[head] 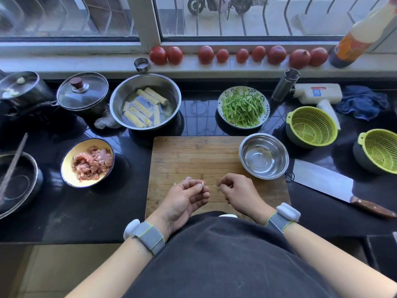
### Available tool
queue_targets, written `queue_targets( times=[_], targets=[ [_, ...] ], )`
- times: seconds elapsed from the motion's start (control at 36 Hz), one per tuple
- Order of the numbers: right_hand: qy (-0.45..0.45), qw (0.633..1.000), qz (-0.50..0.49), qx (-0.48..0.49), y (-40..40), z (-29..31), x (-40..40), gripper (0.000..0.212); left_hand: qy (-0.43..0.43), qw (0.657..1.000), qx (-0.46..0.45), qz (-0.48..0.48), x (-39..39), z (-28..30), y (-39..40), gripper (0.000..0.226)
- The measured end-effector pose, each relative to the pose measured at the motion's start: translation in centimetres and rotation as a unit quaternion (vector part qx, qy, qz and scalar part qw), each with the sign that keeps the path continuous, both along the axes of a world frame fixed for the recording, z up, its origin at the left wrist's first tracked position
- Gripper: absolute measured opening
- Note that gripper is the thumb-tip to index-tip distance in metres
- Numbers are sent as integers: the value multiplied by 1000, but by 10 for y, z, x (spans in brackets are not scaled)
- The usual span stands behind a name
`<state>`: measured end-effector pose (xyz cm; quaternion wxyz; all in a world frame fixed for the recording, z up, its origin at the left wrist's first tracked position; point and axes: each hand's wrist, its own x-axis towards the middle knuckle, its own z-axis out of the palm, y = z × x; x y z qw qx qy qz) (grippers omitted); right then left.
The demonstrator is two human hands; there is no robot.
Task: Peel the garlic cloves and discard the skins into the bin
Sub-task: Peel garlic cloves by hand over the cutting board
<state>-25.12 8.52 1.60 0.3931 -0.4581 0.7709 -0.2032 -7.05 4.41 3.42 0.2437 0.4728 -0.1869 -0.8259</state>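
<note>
One garlic clove [201,186] in left grip [187,196]

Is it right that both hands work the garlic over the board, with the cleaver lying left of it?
Not quite: the head view shows the cleaver lying right of the board. The rest holds: left hand and right hand work the garlic over it.

Lower centre: left hand [186,195] pinching a garlic clove [200,186], right hand [235,190] curled beside it, above the cutting board [193,155]; steel bowl [263,156] right of centre.
</note>
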Motion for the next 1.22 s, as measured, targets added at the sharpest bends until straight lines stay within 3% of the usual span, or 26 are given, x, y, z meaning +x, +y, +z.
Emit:
queue_targets(
  times=[0.17, 0.44, 0.69, 0.97, 1.22],
  targets=[
    [-34, 996, 48, -69, -3, 18, 13, 9, -39, 998, -47, 1, -4, -1, 1, 6],
    [27, 983, 102, -150, -4, 17, 15, 7, -77, 992, -99, -17, -6, 4, 2, 6],
    [10, 986, 93, -138, -2, 17, 14, 6, -113, 982, -145, -37, -7, 4, 4, 6],
    [-221, 975, -36, -13, 1, 25, 15, 12, -115, 979, -159, -51, -4, 3, 6, 8],
    [-192, 981, -33, -21, 2, 26, 14, 13, -71, 992, -97, -21, -2, 3, 6, 10]
  ],
)
